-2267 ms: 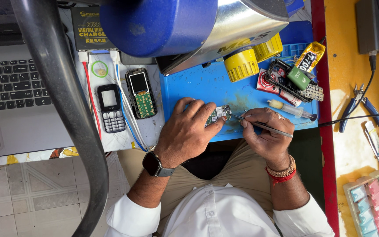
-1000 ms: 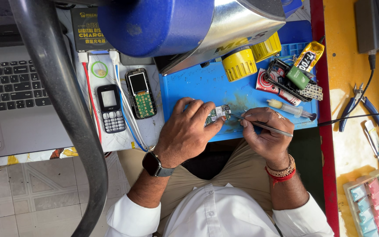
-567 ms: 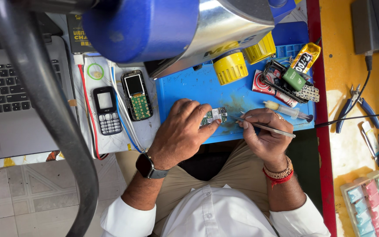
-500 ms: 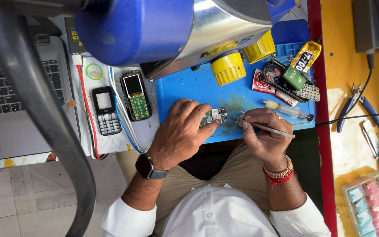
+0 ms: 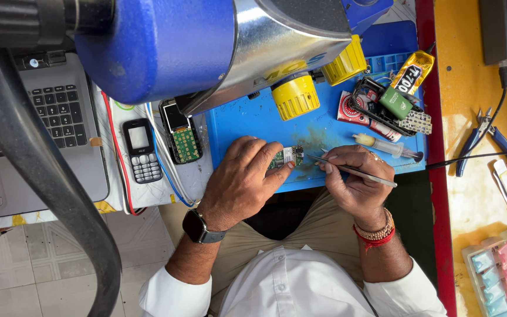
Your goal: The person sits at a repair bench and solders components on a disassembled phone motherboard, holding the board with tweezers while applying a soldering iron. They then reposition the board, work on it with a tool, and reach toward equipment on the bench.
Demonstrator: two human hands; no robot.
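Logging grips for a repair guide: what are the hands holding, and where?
Left hand pinches the small circuit board by its left end; right hand grips the metal tool mid-shaft.

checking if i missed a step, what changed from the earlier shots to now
Almost nothing. The view drifted a little, so everything sits slightly shifted in the picture. The left hand still pins the small circuit board on the blue mat, and the right hand still holds the thin metal tool toward it. Nothing was picked up or let go.
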